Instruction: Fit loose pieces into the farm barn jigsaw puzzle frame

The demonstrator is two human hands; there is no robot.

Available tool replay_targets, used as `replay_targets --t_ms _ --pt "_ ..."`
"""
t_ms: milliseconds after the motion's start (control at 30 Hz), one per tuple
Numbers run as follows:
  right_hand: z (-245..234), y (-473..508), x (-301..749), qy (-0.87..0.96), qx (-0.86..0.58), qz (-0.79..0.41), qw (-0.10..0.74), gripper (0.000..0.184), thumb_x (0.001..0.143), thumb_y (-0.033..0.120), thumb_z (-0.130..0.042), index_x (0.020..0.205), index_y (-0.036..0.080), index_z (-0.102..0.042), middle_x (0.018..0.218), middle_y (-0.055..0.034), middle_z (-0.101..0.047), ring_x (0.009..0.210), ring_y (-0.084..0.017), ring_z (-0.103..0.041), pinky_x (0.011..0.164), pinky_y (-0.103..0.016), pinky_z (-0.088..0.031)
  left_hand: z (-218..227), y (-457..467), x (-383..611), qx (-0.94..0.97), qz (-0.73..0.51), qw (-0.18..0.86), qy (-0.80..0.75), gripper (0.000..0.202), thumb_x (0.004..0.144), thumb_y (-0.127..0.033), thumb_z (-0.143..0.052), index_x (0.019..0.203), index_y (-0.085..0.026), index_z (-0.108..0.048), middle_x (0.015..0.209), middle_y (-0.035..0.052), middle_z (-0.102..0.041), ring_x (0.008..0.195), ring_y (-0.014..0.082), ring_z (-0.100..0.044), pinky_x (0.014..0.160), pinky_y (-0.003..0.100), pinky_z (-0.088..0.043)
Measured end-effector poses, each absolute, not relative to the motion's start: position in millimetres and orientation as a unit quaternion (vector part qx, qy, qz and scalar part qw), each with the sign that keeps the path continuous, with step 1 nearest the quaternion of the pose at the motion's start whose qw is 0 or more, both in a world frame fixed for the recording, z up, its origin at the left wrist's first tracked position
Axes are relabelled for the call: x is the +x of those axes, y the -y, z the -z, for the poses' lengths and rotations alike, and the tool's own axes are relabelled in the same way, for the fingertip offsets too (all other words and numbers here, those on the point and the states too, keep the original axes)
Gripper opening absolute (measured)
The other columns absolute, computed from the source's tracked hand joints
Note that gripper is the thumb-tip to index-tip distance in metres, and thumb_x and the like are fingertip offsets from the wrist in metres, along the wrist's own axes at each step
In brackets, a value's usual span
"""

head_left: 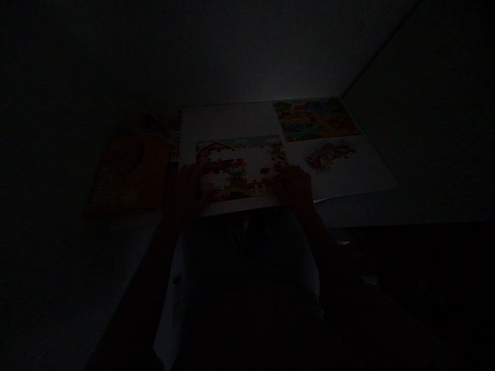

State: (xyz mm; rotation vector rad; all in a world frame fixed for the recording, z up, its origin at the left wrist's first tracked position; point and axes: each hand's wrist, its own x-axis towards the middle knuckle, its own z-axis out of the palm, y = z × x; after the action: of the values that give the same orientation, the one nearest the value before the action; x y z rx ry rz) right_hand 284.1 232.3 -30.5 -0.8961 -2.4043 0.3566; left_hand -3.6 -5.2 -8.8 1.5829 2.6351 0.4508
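The picture is very dark. A partly assembled jigsaw puzzle (235, 172) lies on a white board (228, 121), showing a red barn along its top left and a gap of bare white inside its frame. My left hand (185, 191) rests at the puzzle's lower left corner, its fingers stretched out over the board's edge. At the lower right side of the puzzle is my right hand (294, 186), fingers bent and drawn together over the pieces. Whatever lies under those fingertips is hidden.
Loose puzzle pieces (330, 156) lie in a heap on the board's right part. Above them is a colourful picture sheet (315, 119). An orange-red box or packet (129, 172) lies left of the board. A pale wall or surface (247, 56) stands behind.
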Motion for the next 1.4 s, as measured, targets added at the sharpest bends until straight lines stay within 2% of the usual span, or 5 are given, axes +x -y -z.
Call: replay_targets --t_ms 267,367,667,900,1400 --pt "48 -326 372 0.822 -0.480 -0.038 0.305 0.067 0.095 0.060 -0.077 0.146 0.018 -0.070 0.146 -0.0282 -0.070 0.137 -0.046 -0.064 0.110 -0.068 -0.056 7 -2 -10 0.515 -0.140 0.021 -0.846 0.095 0.103 -0.076 -0.047 0.177 -0.017 -0.040 0.184 0.0228 -0.044 0.176 0.0463 -0.032 0.145 0.072 -0.021" --pt "54 -346 379 0.827 -0.493 -0.027 0.271 0.075 0.091 0.061 -0.084 0.150 0.017 -0.071 0.155 -0.0295 -0.065 0.141 -0.048 -0.060 0.114 -0.071 -0.052 8 -1 -11 0.510 -0.141 0.028 -0.848 0.095 0.104 -0.080 -0.044 0.178 -0.022 -0.037 0.187 0.0160 -0.041 0.177 0.0466 -0.030 0.146 0.072 -0.019" --pt "37 -352 377 0.849 -0.465 -0.033 0.250 0.065 0.093 0.066 -0.083 0.142 0.024 -0.074 0.161 -0.0240 -0.064 0.150 -0.049 -0.054 0.120 -0.076 -0.043 5 -2 -9 0.517 -0.145 0.023 -0.843 0.095 0.104 -0.085 -0.038 0.176 -0.022 -0.039 0.185 0.0181 -0.044 0.175 0.0465 -0.033 0.146 0.069 -0.020" --pt "11 -303 353 0.902 -0.349 -0.045 0.251 0.069 0.094 0.069 -0.081 0.149 0.028 -0.069 0.155 -0.0196 -0.066 0.152 -0.048 -0.053 0.124 -0.069 -0.040 0 -3 -5 0.509 -0.145 0.028 -0.848 0.090 0.104 -0.072 -0.050 0.176 -0.018 -0.042 0.184 0.0227 -0.044 0.173 0.0491 -0.036 0.142 0.073 -0.025" --pt "22 -257 290 0.914 -0.209 -0.103 0.332 0.064 0.096 0.067 -0.082 0.146 0.028 -0.071 0.144 -0.0181 -0.069 0.137 -0.042 -0.064 0.116 -0.063 -0.047 13 4 -4 0.520 -0.140 -0.001 -0.843 0.090 0.108 -0.077 -0.051 0.178 -0.020 -0.039 0.183 0.0206 -0.046 0.174 0.0424 -0.038 0.143 0.067 -0.027"
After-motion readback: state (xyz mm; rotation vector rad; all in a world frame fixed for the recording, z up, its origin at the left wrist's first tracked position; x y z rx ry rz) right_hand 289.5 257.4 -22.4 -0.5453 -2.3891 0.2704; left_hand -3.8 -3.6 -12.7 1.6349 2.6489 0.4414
